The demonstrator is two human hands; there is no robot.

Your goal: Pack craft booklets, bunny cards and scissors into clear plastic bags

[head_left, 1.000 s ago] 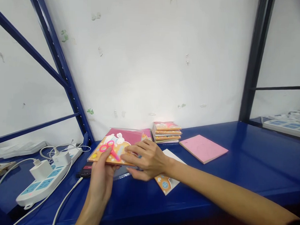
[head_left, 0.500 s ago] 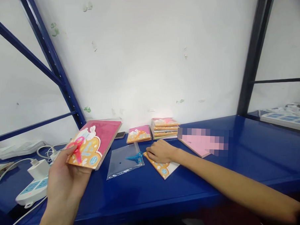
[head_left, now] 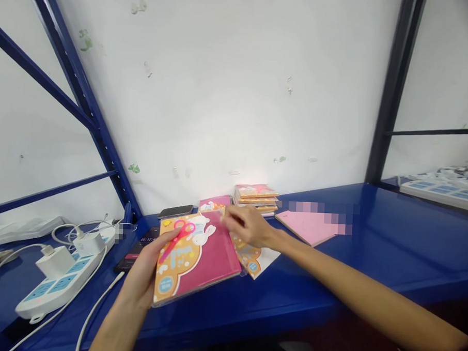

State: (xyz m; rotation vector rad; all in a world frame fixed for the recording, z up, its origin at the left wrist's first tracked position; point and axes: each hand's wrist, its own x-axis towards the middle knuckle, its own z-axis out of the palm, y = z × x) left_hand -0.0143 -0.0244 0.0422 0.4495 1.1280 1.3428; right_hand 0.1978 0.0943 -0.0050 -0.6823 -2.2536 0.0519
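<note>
At the left end of the counter (head_left: pixel 390 239), a white power strip (head_left: pixel 54 289) lies with a charger (head_left: pixel 55 262) plugged in, and a cable (head_left: pixel 96 304) runs toward the front edge. Just right of it sits a dark tablet (head_left: pixel 135 255), and a black phone (head_left: pixel 176 211) lies near the back edge. Mid-counter, the left grip (head_left: pixel 142 272) is closed on a craft packet (head_left: pixel 210 260), holding it by one side and tilted up off the surface, with pink scissors (head_left: pixel 179 234) showing on its front. The right grip (head_left: pixel 247 225) is open, fingers loosely curled, just right of the packet's edge and above an orange booklet (head_left: pixel 251 261); it doesn't appear to touch anything. Behind them are a small pink packet (head_left: pixel 215 201) and a stack of booklets (head_left: pixel 255 194), with a partly blurred pink pad (head_left: pixel 305 228) to the right. The glossy packet could slip from that one-sided hold and hit the phone or tablet, and a careless sweep of the right grip could shove the booklet or topple the stack.
</note>
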